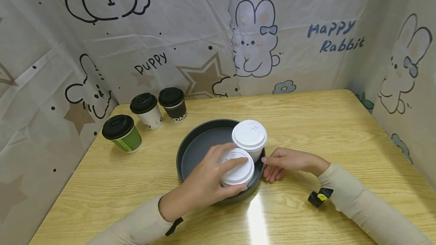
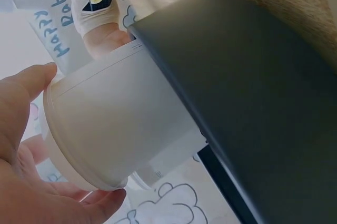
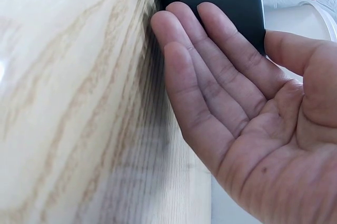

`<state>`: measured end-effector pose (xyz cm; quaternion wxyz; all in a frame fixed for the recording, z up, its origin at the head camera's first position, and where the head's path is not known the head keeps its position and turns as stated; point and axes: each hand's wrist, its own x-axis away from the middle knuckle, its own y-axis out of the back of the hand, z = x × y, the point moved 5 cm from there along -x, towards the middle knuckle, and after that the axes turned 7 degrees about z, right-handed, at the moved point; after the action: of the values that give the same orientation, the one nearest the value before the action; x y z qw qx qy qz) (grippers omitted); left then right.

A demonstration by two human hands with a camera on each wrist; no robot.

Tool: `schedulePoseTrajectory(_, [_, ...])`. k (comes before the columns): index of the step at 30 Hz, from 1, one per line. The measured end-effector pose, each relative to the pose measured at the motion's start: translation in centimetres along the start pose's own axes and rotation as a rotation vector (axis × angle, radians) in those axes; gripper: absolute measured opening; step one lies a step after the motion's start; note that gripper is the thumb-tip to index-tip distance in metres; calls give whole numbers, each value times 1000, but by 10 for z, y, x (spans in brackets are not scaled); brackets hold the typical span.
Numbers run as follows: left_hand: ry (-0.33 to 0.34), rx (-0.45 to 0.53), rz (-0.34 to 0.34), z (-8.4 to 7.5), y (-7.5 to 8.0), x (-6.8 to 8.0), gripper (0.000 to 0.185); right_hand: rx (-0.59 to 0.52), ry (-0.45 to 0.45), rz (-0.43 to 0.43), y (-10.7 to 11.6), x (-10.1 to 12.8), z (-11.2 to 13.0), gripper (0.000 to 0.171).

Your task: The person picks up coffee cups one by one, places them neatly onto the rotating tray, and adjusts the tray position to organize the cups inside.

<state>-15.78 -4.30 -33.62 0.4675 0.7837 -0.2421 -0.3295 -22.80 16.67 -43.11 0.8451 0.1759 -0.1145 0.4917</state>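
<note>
A dark grey round pan (image 1: 199,139) sits on the table with two white paper cups in its right part, both under white lids. Over the nearer white cup (image 1: 240,167) my left hand (image 1: 207,177) reaches from the left, gripping its lid around the edge with spread fingers and thumb. The farther white cup (image 1: 250,139) stands right behind it, against the pan's right wall. At that side my right hand (image 1: 284,163) holds the pan, thumb at the rim and the other fingers (image 3: 218,26) along the outer wall, low by the tabletop.
Several paper cups with black lids stand at the back left: a green cup (image 1: 127,139), a white cup (image 1: 151,118) and a black cup (image 1: 177,110). A printed cloth (image 1: 190,14) hangs around the back and sides of the wooden table (image 1: 323,124).
</note>
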Motion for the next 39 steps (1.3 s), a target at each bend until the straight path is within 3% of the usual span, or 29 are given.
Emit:
schedulePoseTrajectory(24, [1,-51,27,-5,-4,0,56,-8,-1,-9,1,-1,-3,53])
schedulePoseTrajectory(39, [-28,-53,-2,-5,-5,2,63,-5,3,-9,0,0,-4,53])
